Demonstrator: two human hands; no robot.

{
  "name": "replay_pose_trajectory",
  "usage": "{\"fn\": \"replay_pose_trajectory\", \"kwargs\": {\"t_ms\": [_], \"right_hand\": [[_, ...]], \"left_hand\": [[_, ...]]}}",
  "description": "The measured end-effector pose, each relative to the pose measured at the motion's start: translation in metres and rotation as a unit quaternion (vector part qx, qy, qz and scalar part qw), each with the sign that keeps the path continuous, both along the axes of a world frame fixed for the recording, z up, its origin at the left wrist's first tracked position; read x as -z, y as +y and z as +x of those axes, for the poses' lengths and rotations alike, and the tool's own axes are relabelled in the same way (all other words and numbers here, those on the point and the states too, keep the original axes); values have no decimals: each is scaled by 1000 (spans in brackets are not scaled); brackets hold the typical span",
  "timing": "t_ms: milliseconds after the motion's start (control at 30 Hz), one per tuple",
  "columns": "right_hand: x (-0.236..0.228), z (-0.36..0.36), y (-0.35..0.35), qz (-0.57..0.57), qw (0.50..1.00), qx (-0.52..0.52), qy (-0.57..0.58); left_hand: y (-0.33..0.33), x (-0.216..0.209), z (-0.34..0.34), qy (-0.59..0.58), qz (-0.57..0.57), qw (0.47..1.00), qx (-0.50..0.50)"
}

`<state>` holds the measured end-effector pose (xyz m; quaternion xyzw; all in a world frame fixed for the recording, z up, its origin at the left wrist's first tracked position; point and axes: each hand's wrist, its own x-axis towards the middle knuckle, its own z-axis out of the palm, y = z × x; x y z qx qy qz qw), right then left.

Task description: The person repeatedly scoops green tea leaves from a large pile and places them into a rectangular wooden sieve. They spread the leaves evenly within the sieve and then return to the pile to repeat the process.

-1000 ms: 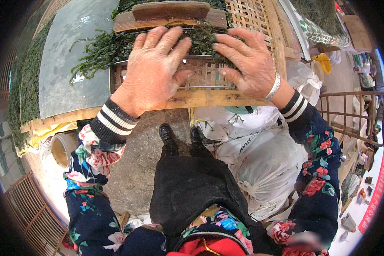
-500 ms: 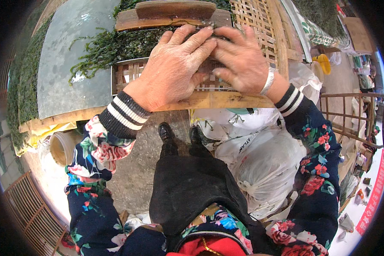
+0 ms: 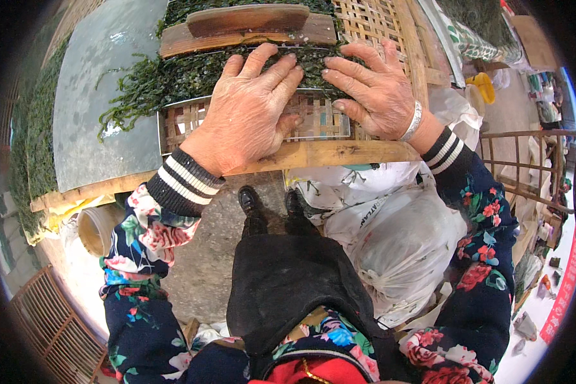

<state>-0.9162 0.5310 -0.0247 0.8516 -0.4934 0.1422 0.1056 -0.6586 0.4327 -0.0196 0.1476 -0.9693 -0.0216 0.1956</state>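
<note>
Green seaweed (image 3: pixel 179 75) lies under the left hand (image 3: pixel 243 114) and right hand (image 3: pixel 383 97), now parted (both loosely spread, clasping nothing).

A woven, tan-strip tabletop with a pale wooden front rail (image 3: pixel 339 152) spans eleven to one o'clock. Dark-green, stringy seaweed (image 3: pixel 153 83) at eleven trails onto a smooth, flat grey sheet (image 3: pixel 105 83) at ten; a long brown wooden board (image 3: pixel 205 41) sits at twelve.

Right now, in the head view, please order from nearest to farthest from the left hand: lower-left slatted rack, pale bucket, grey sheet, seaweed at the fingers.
1. Seaweed, at the fingertips of the left hand
2. Grey sheet, left of it
3. Pale bucket, down and left
4. Slatted rack, far lower left
</note>
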Motion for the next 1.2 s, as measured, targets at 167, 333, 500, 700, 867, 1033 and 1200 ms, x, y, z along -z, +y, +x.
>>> {"fn": "replay_pose_trajectory", "kwargs": {"t_ms": [167,333,500,700,867,1033,1200], "right_hand": [[-5,-1,-1,-35,998,-46,-5],[-11,-1,-7,-36,998,-47,-24],[-13,3,-16,-8,998,-61,8],[-16,-4,-34,-41,993,-113,-5],[-17,-9,-32,-12,992,-123,31],[-16,0,-23,-8,994,-107,-10],[-10,2,-22,-13,995,-99,-24]], "left_hand": [[1,-1,1,-7,8,1000,-5],[1,0,0,-5,-1,1000,-3],[0,0,-1,-11,-2,1000,-3],[0,-2,0,-17,3,1000,5],[-1,1,0,-12,0,1000,2],[-1,-3,8,24,41,999,12],[-34,-25,61,33,-45,998,22]]}}
